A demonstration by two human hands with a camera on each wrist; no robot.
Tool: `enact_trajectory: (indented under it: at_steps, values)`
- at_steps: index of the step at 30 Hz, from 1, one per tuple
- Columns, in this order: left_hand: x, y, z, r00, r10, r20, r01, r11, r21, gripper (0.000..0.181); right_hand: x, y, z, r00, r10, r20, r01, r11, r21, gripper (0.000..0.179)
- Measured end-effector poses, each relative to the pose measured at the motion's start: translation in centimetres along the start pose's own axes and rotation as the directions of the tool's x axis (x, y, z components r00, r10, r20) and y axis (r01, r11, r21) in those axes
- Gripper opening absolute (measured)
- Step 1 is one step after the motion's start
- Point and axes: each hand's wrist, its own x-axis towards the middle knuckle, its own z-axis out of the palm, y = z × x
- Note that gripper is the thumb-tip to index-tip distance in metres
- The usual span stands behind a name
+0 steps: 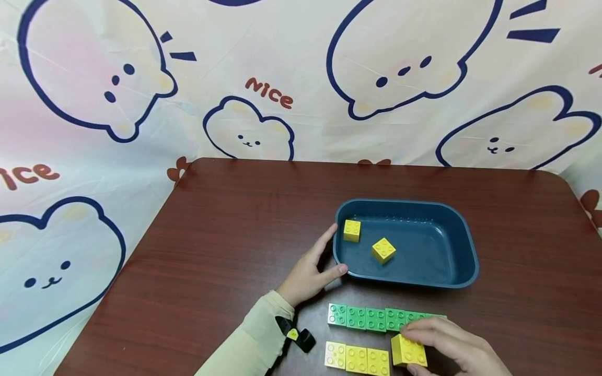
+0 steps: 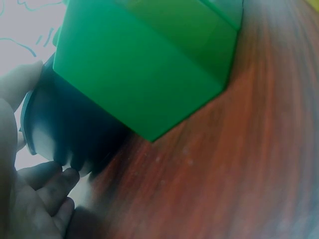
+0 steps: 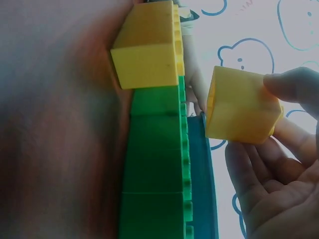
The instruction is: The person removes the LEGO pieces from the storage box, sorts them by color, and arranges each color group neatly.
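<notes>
A yellow toy building brick [image 1: 408,351] is pinched between the thumb and fingers of my right hand [image 1: 453,342]. In the right wrist view this yellow brick [image 3: 244,107] appears raised, its hollow underside edge facing left. My left hand [image 1: 305,274] holds the left end of a dark blue tray [image 1: 404,282], thumb at the near corner and fingers along the outer side. Inside the tray are two yellow bricks, one by the left wall [image 1: 351,230] and another turned at an angle [image 1: 383,250]. Left of the held brick stands a row of yellow bricks [image 1: 356,357].
A row of several green bricks [image 1: 367,317] stands between the tray and the yellow row, its right end partly behind my right hand. All rest on a brown wooden table [image 1: 226,250]. A printed cloth [image 1: 301,62] hangs behind. A black strap [image 1: 295,332] circles the left wrist.
</notes>
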Motion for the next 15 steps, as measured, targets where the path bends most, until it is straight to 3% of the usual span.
enact_trajectory:
  at_steps: [3,9,15]
  values:
    - [0.0,0.0,0.0,1.0,0.006,0.0,-0.006,1.0,-0.005,0.084,-0.5,0.0,0.2,0.999,0.038,0.032,-0.038,0.999,-0.002,0.055]
    - [0.0,0.1,0.0,1.0,0.003,-0.001,-0.003,1.0,-0.007,0.083,-1.5,0.6,1.1,0.996,0.083,0.021,-0.084,0.996,0.035,0.049]
    - [0.0,0.2,0.0,1.0,0.0,-0.002,0.0,1.0,-0.011,0.084,-1.9,1.6,1.4,0.998,-0.05,0.037,0.046,0.994,0.102,0.057]
